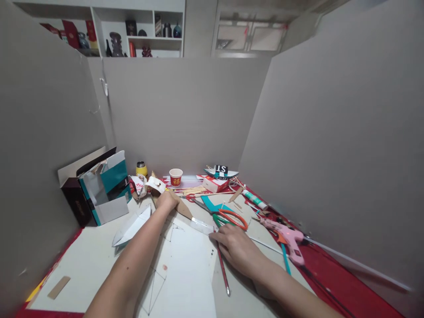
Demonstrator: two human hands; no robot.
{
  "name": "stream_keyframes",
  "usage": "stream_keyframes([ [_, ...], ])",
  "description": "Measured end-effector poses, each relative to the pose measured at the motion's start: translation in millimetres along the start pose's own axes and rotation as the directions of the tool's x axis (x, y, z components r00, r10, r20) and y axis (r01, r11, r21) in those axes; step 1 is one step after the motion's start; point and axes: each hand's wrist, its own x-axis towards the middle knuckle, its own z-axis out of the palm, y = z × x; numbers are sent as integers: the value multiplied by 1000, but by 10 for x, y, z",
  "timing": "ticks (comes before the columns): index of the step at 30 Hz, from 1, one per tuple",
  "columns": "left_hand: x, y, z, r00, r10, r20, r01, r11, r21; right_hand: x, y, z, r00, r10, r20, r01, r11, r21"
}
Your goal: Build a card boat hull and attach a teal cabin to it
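Note:
My left hand (pixel 167 200) reaches far forward, fingers closed on the near end of a brown cardboard wedge (pixel 184 209). My right hand (pixel 236 248) lies flat on a large white sheet (pixel 185 269) with pencilled lines. Its fingertips touch the end of a clear ruler (pixel 202 226) that runs from the wedge. A red pencil (pixel 223 270) lies on the sheet just under my right hand. Orange-handled scissors (pixel 228 217) lie right behind that hand.
A pink glue gun (pixel 287 238) rests at the right on the red table cover. Along the back stand an open teal-and-white box (pixel 106 190), a yellow jar (pixel 141 169), a paper cup (pixel 176 176), a red-white carton (pixel 215 183) and a glue tube (pixel 254 199). A folded white paper shape (pixel 132 226) lies at the left. Grey partition walls enclose three sides.

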Motion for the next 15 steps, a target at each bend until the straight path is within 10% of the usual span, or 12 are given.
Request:
stream_keyframes([
  [15, -294, 23, -244, 967, 242, -85, -227, 659, -717, -24, -8, -12, 999, 25, -40, -23, 999, 50],
])
